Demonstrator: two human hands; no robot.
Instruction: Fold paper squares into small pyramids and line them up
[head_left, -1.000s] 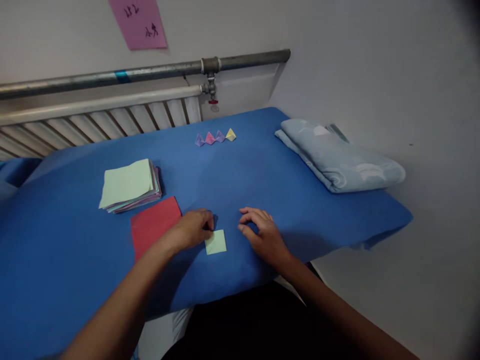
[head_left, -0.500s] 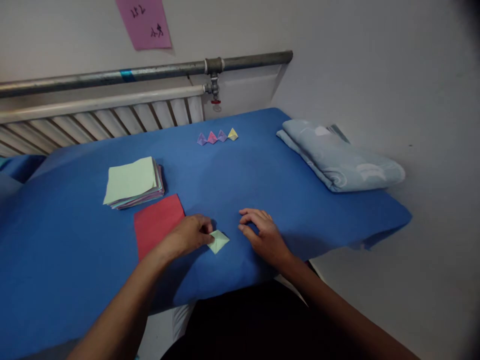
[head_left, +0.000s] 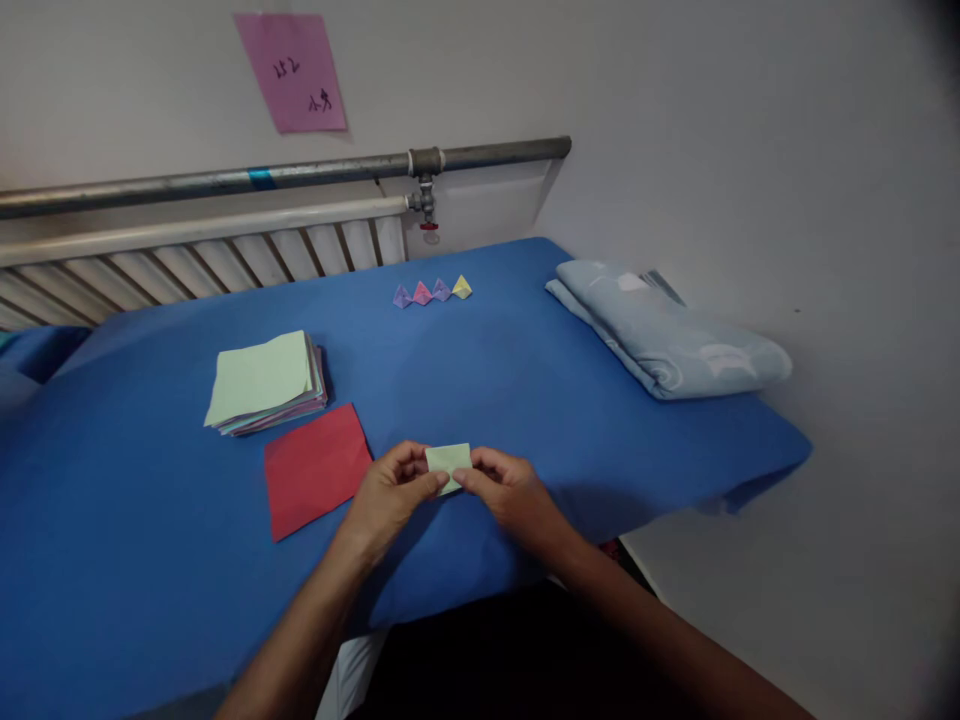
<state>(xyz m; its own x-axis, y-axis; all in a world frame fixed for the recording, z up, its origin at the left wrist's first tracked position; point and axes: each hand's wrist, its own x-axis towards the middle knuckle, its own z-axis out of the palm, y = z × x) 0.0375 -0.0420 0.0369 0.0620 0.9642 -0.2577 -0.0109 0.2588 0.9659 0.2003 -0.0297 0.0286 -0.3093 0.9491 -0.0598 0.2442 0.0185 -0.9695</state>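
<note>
Over blue cloth [head_left: 480,370] near its front edge, green paper [head_left: 448,457] in pinching hands [head_left: 386,488] [head_left: 514,492], room ahead

A pink paper [head_left: 296,110] on the wall [head_left: 150,80] has dark handwriting. The top line [head_left: 286,68] looks like "252". Below it are two Chinese characters [head_left: 320,101]: first "小", then one too blurry to read.

Small paper [head_left: 448,457] is pale green; larger sheet [head_left: 316,473], red
</note>
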